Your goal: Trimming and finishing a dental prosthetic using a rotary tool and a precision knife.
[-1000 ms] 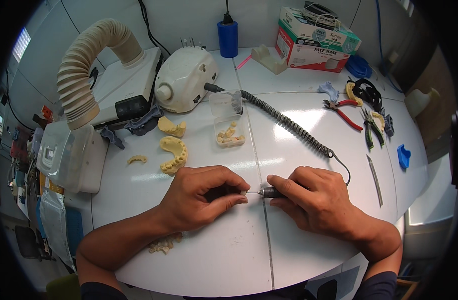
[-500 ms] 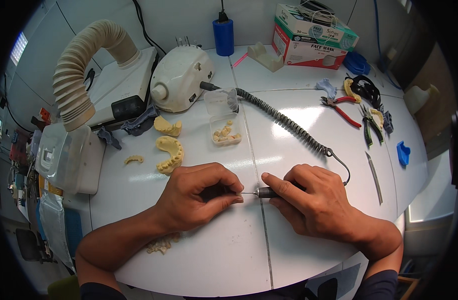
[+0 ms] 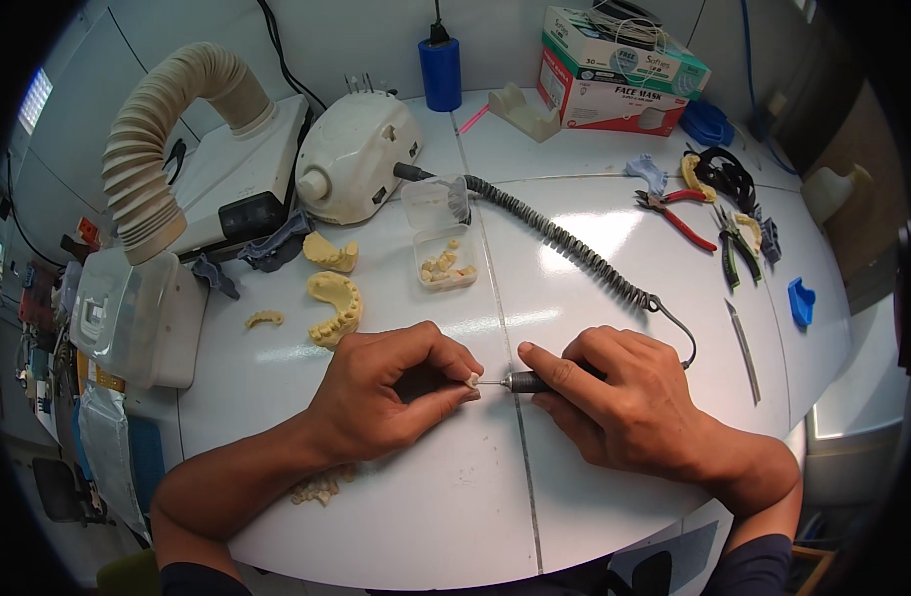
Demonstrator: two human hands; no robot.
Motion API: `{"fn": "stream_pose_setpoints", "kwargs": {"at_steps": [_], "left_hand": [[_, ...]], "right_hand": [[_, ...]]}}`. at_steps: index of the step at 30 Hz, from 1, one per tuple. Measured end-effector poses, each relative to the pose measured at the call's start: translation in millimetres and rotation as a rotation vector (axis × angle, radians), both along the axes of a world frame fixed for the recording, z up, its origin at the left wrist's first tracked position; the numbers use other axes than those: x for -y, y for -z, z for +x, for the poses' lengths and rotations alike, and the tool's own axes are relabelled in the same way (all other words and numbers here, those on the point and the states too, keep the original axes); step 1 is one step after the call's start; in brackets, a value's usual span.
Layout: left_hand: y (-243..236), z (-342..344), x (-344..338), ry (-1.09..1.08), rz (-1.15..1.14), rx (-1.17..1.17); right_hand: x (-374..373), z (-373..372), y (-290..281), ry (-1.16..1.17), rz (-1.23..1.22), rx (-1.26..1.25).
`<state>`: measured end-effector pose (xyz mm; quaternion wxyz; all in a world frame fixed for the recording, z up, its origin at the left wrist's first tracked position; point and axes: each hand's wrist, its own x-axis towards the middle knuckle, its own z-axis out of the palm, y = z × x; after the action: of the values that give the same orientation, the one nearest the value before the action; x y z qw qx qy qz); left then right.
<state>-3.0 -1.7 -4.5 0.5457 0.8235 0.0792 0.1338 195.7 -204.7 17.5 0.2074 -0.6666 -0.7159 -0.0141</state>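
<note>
My left hand point(image 3: 391, 382) is closed, pinching a small cream tooth-like dental piece point(image 3: 471, 379) between thumb and fingertips. In my right hand point(image 3: 624, 397) is a dark rotary handpiece point(image 3: 526, 382), held like a pen with the index finger stretched along it. Its thin metal bur points left and reaches the dental piece; whether the two touch, I cannot tell. A coiled black cord point(image 3: 565, 243) links the handpiece's cable to a white motor unit point(image 3: 361, 159). Beyond my left hand lie yellow plaster dental models point(image 3: 333, 310) and a small clear box point(image 3: 446, 275) of cream pieces.
A ribbed suction hose point(image 3: 138, 149) arches at the left above a lidded plastic container point(image 3: 143, 318). Several pale fragments point(image 3: 321, 487) lie beside my left forearm. To the right are red-handled pliers point(image 3: 679, 219), green-handled pliers point(image 3: 737, 253), a metal knife point(image 3: 743, 353) and a blue piece point(image 3: 801, 302).
The dental piece now shows at my left fingertips, where it was mostly hidden before. My left fingertips have shifted slightly; my right hand keeps its hold. The whole view has moved a little.
</note>
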Motion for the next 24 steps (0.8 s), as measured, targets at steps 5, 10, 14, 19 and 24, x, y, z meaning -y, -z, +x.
{"fn": "stream_pose_setpoints", "kwargs": {"at_steps": [5,10,14,19,24], "left_hand": [[2.3,0.3,-1.7,0.002,0.044,0.015],[1.9,-0.2,-0.3,0.005,0.031,0.008],[2.6,-0.1,-1.6,0.020,0.046,0.007],[2.4,0.7,-0.8,0.012,0.030,0.007],[-1.7,2.8,-1.2,0.038,0.058,-0.007]], "right_hand": [[0.4,-0.9,1.2,0.007,-0.004,0.016],[0.3,-1.4,0.0,0.006,-0.006,-0.001],[0.4,-1.3,0.8,0.008,0.005,-0.002],[-0.1,-1.6,-0.7,0.011,-0.001,-0.002],[-0.7,-0.5,1.2,0.000,0.037,-0.005]]}}
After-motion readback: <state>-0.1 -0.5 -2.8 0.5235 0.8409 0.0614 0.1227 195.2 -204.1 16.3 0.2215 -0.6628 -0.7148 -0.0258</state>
